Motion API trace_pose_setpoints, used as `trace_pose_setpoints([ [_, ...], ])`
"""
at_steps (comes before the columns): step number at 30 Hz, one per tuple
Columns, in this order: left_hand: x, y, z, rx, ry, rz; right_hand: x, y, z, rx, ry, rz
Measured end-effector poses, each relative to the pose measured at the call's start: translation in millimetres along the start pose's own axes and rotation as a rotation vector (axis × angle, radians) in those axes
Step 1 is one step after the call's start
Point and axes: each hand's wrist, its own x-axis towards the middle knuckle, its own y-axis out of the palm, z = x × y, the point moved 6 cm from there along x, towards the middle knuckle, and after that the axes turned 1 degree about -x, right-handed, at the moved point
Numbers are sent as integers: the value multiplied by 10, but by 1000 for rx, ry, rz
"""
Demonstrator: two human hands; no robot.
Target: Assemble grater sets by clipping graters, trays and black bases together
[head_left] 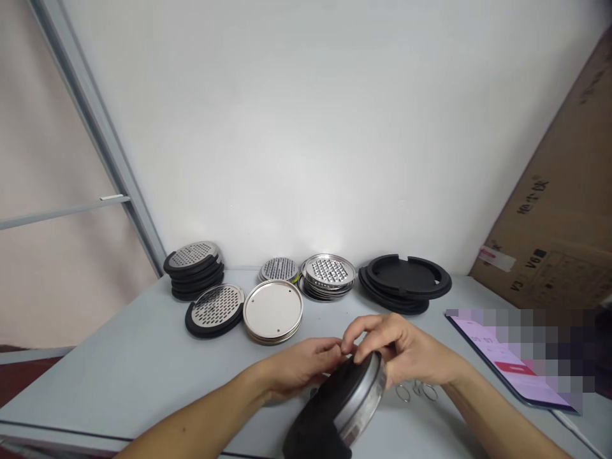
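A round black plastic frame (321, 408) with a shiny metal disc (366, 414) set along its side is held tilted on edge near the front of the table. My left hand (308, 364) is closed at its far left edge, thumb and fingers together, partly hidden behind it. My right hand (404, 349) grips the upper right rim, its bent fingertips pressing on the black face close to my left fingertips. Whatever small thing may lie between the fingertips cannot be made out. Several thin metal rings (417, 390) lie on the table beside my right wrist.
Along the back stand black-framed grater discs (194, 271), another framed grater (216, 309), plain metal discs (273, 309), a smaller grater disc (279, 269), stacked grater discs (329, 274) and black frames (406, 280). Right are a tablet (507, 360) and a cardboard box (549, 191).
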Motion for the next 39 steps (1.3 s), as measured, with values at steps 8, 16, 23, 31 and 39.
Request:
trace_pose_setpoints([
  [8,-24,-174,56,-25,-149,-85,-37,-112,-74,-103,87,13],
  [16,-36,-342,31,103,-138,-354,-112,-467,-263,-274,314,-113],
  [23,-50,-383,-4,497,-113,-434,-99,-486,-417,-228,445,-362],
  [31,-126,-498,-125,927,-95,-449,-46,-330,-549,215,540,-416],
  [39,-219,-439,-241,1240,-29,-548,35,-217,-570,263,482,-438],
])
